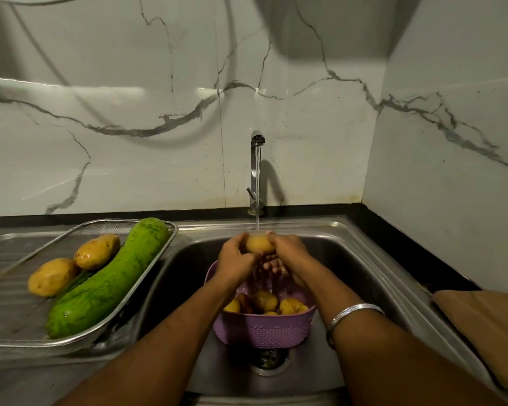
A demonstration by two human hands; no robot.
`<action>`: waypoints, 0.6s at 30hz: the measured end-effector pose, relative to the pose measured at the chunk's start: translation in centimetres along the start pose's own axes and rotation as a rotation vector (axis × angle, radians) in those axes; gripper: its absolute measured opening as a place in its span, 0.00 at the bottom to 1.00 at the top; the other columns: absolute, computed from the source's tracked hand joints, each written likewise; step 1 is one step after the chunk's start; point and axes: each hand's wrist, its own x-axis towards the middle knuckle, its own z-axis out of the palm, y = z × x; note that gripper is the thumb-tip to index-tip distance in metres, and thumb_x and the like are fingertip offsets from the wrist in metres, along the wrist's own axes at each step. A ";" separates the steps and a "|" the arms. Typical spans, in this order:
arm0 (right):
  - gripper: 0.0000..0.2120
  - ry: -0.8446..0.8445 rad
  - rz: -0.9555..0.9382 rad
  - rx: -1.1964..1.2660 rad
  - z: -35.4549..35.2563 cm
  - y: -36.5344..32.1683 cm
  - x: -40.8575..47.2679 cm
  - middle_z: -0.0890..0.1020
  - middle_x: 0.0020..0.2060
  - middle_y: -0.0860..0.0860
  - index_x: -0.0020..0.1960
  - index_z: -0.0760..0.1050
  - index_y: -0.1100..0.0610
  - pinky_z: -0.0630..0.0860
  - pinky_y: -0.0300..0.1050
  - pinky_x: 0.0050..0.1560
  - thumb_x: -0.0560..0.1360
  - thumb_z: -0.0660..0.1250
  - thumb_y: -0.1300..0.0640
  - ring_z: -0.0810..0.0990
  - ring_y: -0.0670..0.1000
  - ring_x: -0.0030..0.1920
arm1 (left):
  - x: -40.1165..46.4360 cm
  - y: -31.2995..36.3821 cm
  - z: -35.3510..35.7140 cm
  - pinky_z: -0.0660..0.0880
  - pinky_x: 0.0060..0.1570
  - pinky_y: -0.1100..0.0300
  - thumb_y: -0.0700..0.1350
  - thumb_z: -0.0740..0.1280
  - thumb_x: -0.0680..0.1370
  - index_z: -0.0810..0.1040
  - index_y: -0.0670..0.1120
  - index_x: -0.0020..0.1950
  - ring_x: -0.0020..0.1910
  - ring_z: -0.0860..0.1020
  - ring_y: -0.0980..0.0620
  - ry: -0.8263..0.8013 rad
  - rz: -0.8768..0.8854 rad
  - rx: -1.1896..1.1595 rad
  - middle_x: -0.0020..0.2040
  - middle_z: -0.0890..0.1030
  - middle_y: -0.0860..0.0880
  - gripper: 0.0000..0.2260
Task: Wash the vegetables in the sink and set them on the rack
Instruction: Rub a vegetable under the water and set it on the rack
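The head view looks down on a steel sink [349, 238] set in a dark counter [423, 244] below a marble-patterned wall [159, 156]. At far left, on the ribbed draining board [3, 259], sits a wire mesh rack [156, 265]. In it lie two wet potatoes [52, 276] side by side along the rack's left side, and a long green gourd [109, 276] touching them on their right. The gourd's long axis runs diagonally, its near end toward the lower left and its far end pointing up and right at the rack's back corner.

Toward the middle, the left hand [235, 259] and right hand [291, 253] meet over the basin, and both sets of fingers curl round a single potato [260, 244], gripping it from either side. The potato's long axis lies roughly left to right between the palms. A thin stream of water [257, 194] falls from the tap [257, 171] at the back wall straight onto it and runs off the hands. Directly beneath, partly hidden by the forearms, a purple plastic basket [261, 329] stands in the sink and holds several more potatoes [291, 306]. The drain [269, 358] shows just in front of the basket.

A silver bangle [355, 313] circles the right wrist. At far right a brown board [487, 326] lies on the counter beside the sink's rim.
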 end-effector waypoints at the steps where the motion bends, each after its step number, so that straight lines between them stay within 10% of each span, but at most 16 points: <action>1: 0.17 0.002 0.008 0.068 -0.1 0.0 -0.1 0.86 0.37 0.59 0.58 0.76 0.62 0.76 0.39 0.25 0.82 0.63 0.47 0.82 0.51 0.27 | 0.0 0.6 0.0 0.75 0.66 0.50 0.38 0.70 0.78 0.71 0.45 0.74 0.63 0.77 0.48 -0.014 -0.058 -0.113 0.65 0.78 0.46 0.24; 11: 0.10 0.041 -0.046 0.115 0.3 0.3 0.8 0.82 0.44 0.57 0.56 0.77 0.58 0.78 0.42 0.31 0.81 0.65 0.51 0.82 0.54 0.42 | 1.2 1.4 1.9 0.75 0.41 0.59 0.51 0.56 0.86 0.73 0.46 0.61 0.47 0.78 0.52 -0.154 -0.081 0.108 0.52 0.79 0.47 0.12; 18: 0.16 0.125 -0.217 -0.149 1.3 1.3 1.6 0.77 0.46 0.52 0.65 0.69 0.56 0.69 0.43 0.35 0.86 0.53 0.46 0.75 0.47 0.39 | 2.1 0.0 2.6 0.76 0.59 0.43 0.52 0.52 0.86 0.77 0.46 0.54 0.51 0.80 0.47 0.036 0.008 0.068 0.49 0.81 0.45 0.16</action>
